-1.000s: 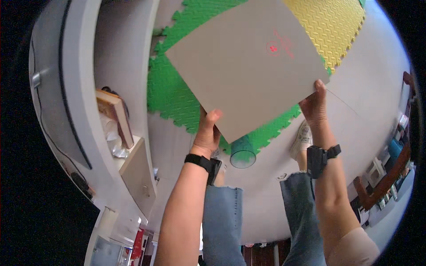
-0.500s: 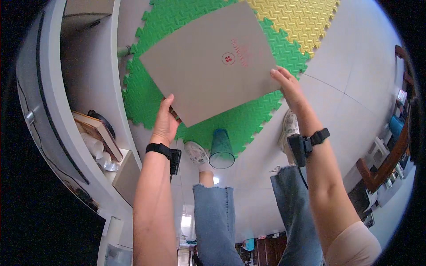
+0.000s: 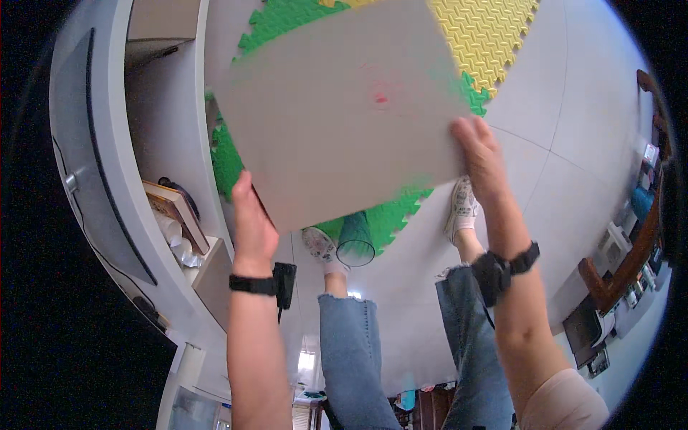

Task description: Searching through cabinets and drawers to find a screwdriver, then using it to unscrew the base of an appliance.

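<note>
A large flat square grey-beige board (image 3: 330,129), with a small red emblem blurred by motion, is held up in front of me. My left hand (image 3: 252,218) grips its lower left corner, thumb along the edge. My right hand (image 3: 479,150) grips its lower right corner, fingers curled at the edge. Below the board, a tinted clear cylinder (image 3: 355,240) is between my white shoes, its wide round rim toward me. The board hides most of the green foam mat (image 3: 254,29) under it.
A yellow foam mat (image 3: 487,32) adjoins the green one on the pale tiled floor (image 3: 545,179). At the left is a white shelf unit (image 3: 161,107) holding books (image 3: 180,211) and small items. At the right is a brown wooden piece (image 3: 609,283) with assorted objects.
Since half a second ago the board has moved toward me, looking larger and lower at its near edge, and is blurred. Both hands still grip it, and the left has moved a little leftward.
</note>
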`<move>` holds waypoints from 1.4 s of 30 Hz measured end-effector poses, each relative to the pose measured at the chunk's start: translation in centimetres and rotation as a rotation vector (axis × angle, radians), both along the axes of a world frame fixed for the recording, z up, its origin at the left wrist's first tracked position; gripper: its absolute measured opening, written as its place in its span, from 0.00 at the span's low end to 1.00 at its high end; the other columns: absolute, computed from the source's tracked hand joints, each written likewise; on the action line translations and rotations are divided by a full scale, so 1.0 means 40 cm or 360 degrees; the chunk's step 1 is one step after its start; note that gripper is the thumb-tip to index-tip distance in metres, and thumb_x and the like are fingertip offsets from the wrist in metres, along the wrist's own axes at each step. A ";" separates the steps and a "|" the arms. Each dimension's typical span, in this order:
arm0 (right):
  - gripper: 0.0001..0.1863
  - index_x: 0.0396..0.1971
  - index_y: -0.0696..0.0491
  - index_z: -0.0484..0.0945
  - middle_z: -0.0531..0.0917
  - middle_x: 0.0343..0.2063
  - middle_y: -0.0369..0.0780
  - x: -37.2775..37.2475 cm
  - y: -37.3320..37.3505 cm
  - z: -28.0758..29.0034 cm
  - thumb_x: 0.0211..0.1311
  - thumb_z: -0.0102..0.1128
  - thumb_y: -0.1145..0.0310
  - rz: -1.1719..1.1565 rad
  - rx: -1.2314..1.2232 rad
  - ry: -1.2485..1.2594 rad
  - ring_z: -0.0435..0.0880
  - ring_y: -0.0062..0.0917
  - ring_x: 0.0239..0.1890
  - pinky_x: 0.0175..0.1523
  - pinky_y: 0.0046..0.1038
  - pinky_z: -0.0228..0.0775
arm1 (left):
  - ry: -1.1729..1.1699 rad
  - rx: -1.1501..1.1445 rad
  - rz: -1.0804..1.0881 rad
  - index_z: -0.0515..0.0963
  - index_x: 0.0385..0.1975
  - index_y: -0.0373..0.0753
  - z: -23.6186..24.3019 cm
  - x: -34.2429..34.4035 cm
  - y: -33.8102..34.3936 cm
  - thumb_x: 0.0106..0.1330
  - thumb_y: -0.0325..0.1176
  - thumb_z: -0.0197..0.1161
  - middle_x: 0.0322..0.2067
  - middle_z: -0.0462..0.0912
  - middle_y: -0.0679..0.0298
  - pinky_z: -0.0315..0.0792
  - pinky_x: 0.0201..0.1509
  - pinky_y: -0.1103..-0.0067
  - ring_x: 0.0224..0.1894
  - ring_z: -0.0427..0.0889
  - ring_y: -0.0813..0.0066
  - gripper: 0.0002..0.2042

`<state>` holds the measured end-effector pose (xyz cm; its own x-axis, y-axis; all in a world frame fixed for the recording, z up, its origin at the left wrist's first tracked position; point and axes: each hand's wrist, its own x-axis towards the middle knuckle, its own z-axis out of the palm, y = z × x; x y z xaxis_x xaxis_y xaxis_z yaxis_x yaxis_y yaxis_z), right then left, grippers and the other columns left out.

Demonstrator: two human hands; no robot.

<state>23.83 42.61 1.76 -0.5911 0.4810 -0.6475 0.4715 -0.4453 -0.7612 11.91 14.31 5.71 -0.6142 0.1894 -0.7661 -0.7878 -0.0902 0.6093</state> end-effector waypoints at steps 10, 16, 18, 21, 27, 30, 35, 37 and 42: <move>0.18 0.45 0.56 0.70 0.77 0.39 0.44 0.513 -0.012 0.086 0.63 0.50 0.58 -0.1714 -0.1198 0.0121 0.79 0.31 0.37 0.39 0.30 0.78 | 0.0149 -0.0278 -0.0548 0.61 0.59 0.37 0.143 0.238 0.010 0.62 0.42 0.56 0.58 0.64 0.58 0.59 0.62 0.69 0.60 0.64 0.64 0.27; 0.12 0.41 0.62 0.61 0.61 0.22 0.31 0.490 -0.044 0.056 0.59 0.47 0.75 -0.2450 -0.1949 0.0526 0.62 0.16 0.20 0.25 0.17 0.62 | 0.0197 -0.0548 -0.0963 0.66 0.54 0.35 0.070 0.329 -0.027 0.60 0.34 0.60 0.54 0.67 0.54 0.63 0.59 0.69 0.57 0.67 0.62 0.23; 0.12 0.41 0.62 0.61 0.61 0.22 0.31 0.441 -0.034 0.094 0.59 0.46 0.74 -0.2385 -0.1992 0.0619 0.61 0.14 0.20 0.24 0.16 0.60 | 0.0199 -0.0579 -0.0986 0.67 0.53 0.34 0.051 0.312 -0.022 0.60 0.34 0.61 0.53 0.68 0.54 0.63 0.59 0.70 0.57 0.68 0.62 0.22; 0.15 0.43 0.60 0.62 0.61 0.22 0.31 0.424 -0.016 0.114 0.58 0.49 0.70 -0.2247 -0.2100 0.0841 0.61 0.14 0.22 0.25 0.17 0.60 | 0.0541 -0.0932 -0.1257 0.63 0.57 0.36 0.002 0.236 0.000 0.60 0.33 0.60 0.56 0.66 0.55 0.61 0.61 0.72 0.59 0.65 0.65 0.24; 0.16 0.43 0.60 0.63 0.61 0.23 0.31 0.413 -0.003 0.115 0.60 0.48 0.67 -0.1966 -0.2021 0.0938 0.62 0.15 0.22 0.28 0.16 0.62 | 0.1425 -0.1332 -0.1712 0.53 0.62 0.35 -0.126 -0.037 0.130 0.56 0.38 0.61 0.61 0.57 0.47 0.57 0.64 0.68 0.63 0.57 0.52 0.35; 0.14 0.43 0.61 0.62 0.59 0.22 0.30 0.387 -0.002 0.127 0.61 0.45 0.70 -0.2036 -0.1932 0.0645 0.60 0.11 0.20 0.25 0.13 0.59 | 0.1546 -0.1501 -0.1925 0.52 0.63 0.36 -0.199 -0.163 0.190 0.54 0.38 0.63 0.62 0.54 0.47 0.56 0.65 0.68 0.65 0.54 0.52 0.38; 0.15 0.43 0.61 0.62 0.59 0.22 0.30 0.383 0.005 0.128 0.60 0.47 0.68 -0.2196 -0.1988 0.0527 0.60 0.12 0.20 0.25 0.14 0.61 | 0.1300 -0.1755 -0.2231 0.56 0.61 0.37 -0.236 -0.194 0.252 0.48 0.35 0.67 0.59 0.59 0.48 0.59 0.63 0.69 0.62 0.59 0.51 0.39; 0.15 0.43 0.61 0.62 0.59 0.22 0.30 0.374 0.007 0.130 0.60 0.47 0.68 -0.2190 -0.2008 0.0556 0.60 0.12 0.19 0.24 0.14 0.60 | 0.1345 -0.1675 -0.2045 0.62 0.56 0.37 -0.217 -0.198 0.255 0.46 0.36 0.70 0.50 0.68 0.47 0.63 0.59 0.68 0.55 0.66 0.50 0.35; 0.15 0.43 0.61 0.62 0.59 0.21 0.30 0.373 0.013 0.128 0.61 0.47 0.68 -0.2129 -0.1952 0.0586 0.59 0.12 0.18 0.24 0.14 0.59 | 0.1558 -0.1469 -0.2027 0.68 0.45 0.38 -0.146 -0.173 0.241 0.44 0.33 0.71 0.41 0.71 0.53 0.67 0.52 0.69 0.45 0.72 0.55 0.26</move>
<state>38.73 43.14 6.86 -0.4338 0.1070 -0.8946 -0.7112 -0.6503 0.2671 5.00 23.94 -0.14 -0.6868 0.6163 -0.3853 0.5162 0.7868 0.3383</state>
